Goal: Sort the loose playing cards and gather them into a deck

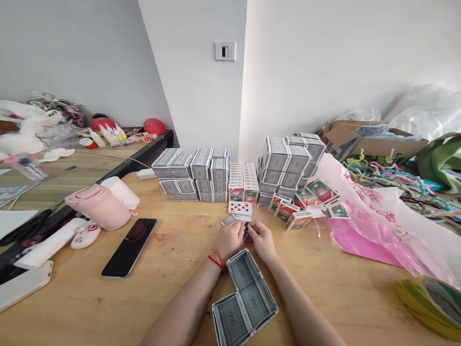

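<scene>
My left hand point(229, 236) and my right hand point(262, 240) meet at the middle of the table, fingertips pinched together. Between them is a playing card point(246, 236), mostly covered by the fingers. Just beyond the hands lies a face-up card with red hearts point(240, 208), and a grey-backed card point(227, 219) sticks out behind the left hand. Between my forearms sits an open L-shaped box built of grey patterned playing cards point(252, 299), its joined compartments facing up. A red string bracelet point(216, 260) circles my left wrist.
Card-built blocks are stacked at left point(190, 175) and right point(284, 163), with card packs point(243, 182) between. Loose card packs point(298, 220) lie right, beside pink plastic point(378, 226). A phone point(129, 247), pink cup point(99, 206) and tape roll point(418, 307) are nearer.
</scene>
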{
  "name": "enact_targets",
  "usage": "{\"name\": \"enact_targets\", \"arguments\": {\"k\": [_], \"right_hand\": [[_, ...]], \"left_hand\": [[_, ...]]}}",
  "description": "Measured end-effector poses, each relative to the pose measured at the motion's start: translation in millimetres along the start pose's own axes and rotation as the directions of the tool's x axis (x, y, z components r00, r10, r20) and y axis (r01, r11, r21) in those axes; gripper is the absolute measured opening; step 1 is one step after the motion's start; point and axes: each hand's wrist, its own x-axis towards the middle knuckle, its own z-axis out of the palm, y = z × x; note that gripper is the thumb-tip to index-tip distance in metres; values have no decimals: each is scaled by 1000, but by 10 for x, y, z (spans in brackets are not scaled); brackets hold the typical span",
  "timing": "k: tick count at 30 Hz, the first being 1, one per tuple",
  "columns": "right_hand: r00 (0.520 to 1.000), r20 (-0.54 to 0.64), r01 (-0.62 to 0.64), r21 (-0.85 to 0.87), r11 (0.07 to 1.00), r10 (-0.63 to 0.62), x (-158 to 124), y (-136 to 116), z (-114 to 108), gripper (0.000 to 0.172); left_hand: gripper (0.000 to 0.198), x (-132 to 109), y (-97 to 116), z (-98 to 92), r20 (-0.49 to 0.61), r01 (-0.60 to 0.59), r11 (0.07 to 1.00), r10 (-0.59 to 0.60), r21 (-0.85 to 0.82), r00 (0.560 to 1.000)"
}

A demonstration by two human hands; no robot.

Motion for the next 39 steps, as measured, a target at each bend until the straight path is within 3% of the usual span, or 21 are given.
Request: {"name": "enact_targets", "arguments": {"k": [11, 18, 23, 25, 31, 36, 39], "right_hand": [[996, -72, 53, -46, 997, -57, -14, -19, 6, 15], [999, -34, 42, -9, 999, -43, -19, -42, 0, 19], [980, -195, 39, 28, 999, -33, -11, -81, -5, 25], [970, -241, 61, 77, 995, -41, -7, -97, -15, 24], [978, -200, 83, 131, 988, -55, -5, -105, -12, 21], [969, -199, 157, 53, 986, -143, -29, -158, 9, 36], [963, -212, 161, -57, 985, -170, -27, -151, -12, 31]], "left_hand": [[33, 30, 29, 11, -28, 38, 999, -39, -19, 999], [35, 42, -1, -2, -46, 126, 972, -138, -197, 989], [21, 53, 1, -5, -27, 225, 885, -258, -407, 966], [24, 60, -8, 6, -14, 266, 829, -313, -492, 950], [17, 97, -69, 42, 111, 336, 657, -359, -675, 926], [12, 108, -70, 35, 155, 357, 640, -350, -681, 924], [12, 102, -62, 50, 166, 356, 632, -340, -689, 926]]}}
